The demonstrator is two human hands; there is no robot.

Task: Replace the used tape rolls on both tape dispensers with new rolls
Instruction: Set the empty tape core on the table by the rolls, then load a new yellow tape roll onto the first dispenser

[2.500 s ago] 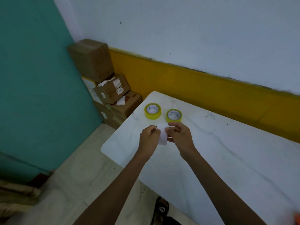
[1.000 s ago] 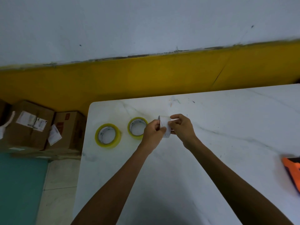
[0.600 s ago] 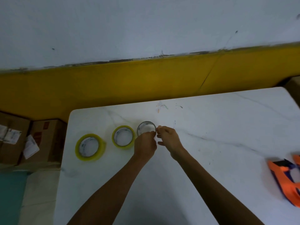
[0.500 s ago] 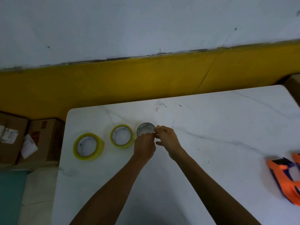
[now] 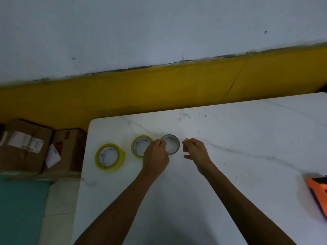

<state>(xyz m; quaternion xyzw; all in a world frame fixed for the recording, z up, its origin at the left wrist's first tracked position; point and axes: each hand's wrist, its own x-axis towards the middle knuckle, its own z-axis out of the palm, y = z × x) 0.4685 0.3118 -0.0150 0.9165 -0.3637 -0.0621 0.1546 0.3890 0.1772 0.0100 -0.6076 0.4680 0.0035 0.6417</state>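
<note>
Two yellow tape rolls [image 5: 109, 157] flat; bare grey core [image 5: 171, 143] beside.

On counter [image 5: 230, 156]: 2 tape rolls [image 5: 109, 157] [image 5: 141, 145] left of empty core [image 5: 170, 144]; dispenser [image 5: 318, 193] far right of core.

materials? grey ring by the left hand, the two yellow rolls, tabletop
Grey ring: probably bare cardboard core, thin dull wall, no tape layers visible.
Yellow rolls: likely clear plastic packing tape, glossy translucent yellow band around a pale core.
Tabletop: white with grey veins, smooth; marble or a marble-look laminate, cannot tell which.
The left hand touches the ring's rim.
</note>
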